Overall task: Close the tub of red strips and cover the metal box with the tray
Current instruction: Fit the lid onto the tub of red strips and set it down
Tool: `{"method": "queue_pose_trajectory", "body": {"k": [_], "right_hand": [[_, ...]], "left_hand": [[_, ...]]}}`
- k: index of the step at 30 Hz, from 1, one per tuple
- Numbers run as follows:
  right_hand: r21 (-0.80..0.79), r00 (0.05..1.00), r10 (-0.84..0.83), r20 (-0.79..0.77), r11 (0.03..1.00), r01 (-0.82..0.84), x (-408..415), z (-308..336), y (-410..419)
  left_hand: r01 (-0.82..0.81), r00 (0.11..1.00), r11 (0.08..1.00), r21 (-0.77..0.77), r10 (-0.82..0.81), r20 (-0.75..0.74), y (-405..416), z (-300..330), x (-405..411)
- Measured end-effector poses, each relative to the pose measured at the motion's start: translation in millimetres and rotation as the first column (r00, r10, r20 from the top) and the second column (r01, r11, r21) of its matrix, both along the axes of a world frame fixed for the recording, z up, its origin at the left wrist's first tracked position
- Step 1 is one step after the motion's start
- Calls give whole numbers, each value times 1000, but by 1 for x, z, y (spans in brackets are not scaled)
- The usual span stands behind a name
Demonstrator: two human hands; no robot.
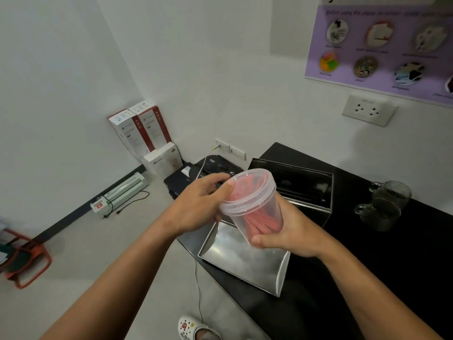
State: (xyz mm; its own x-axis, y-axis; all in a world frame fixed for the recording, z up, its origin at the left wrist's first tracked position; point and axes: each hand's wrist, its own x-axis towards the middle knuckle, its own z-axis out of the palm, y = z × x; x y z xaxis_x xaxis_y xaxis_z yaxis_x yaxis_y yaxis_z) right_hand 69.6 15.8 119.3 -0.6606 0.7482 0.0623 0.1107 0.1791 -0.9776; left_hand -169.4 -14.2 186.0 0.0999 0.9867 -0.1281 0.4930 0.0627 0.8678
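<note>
Above the shallow steel tray (235,261), the right hand (289,234) grips the clear red-strip tub (259,217) for steadiness. The left hand (203,204) presses its translucent lid (247,190) down, judged seating it.

tray (235,261) open above | metal box (306,192) behind (glass mugs (384,204) right)

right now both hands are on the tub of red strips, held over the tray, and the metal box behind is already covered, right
Not quite: the metal box is still open, its dark inside showing in the head view. The rest holds: the left hand is at the lid and the right hand grips the tub of red strips above the tray.
</note>
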Motion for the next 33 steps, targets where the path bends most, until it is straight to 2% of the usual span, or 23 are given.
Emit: {"method": "queue_pose_trajectory", "body": {"k": [3,7,10,12,16,21,26,33], "right_hand": [[-5,998,-9,68,1000,10,10,-3,-3],[-21,992,-16,128,1000,18,39,-1,-2],[-42,969,-182,164,981,191,64,2,-1],[-60,934,-275,226,954,295,80,2,-2],[-34,857,-335,392,925,378,108,-3,-8],[-10,724,-369,583,888,460,141,-23,-19],[-42,681,-399,614,846,532,166,-37,-36],[-80,651,-375,660,826,558,197,-57,-45]], "left_hand": [[-56,991,997,-59,62,119,2,-16,7],[-73,987,994,-81,84,138,6,-40,26],[-45,991,998,-55,51,121,7,-58,48],[-12,995,1000,-27,15,99,7,-69,65],[85,989,996,-21,-82,122,7,-88,100],[169,975,975,-145,-144,169,9,-116,134],[231,970,937,-263,-202,135,8,-143,158],[325,946,892,-315,-307,107,-1,-166,180]]}}
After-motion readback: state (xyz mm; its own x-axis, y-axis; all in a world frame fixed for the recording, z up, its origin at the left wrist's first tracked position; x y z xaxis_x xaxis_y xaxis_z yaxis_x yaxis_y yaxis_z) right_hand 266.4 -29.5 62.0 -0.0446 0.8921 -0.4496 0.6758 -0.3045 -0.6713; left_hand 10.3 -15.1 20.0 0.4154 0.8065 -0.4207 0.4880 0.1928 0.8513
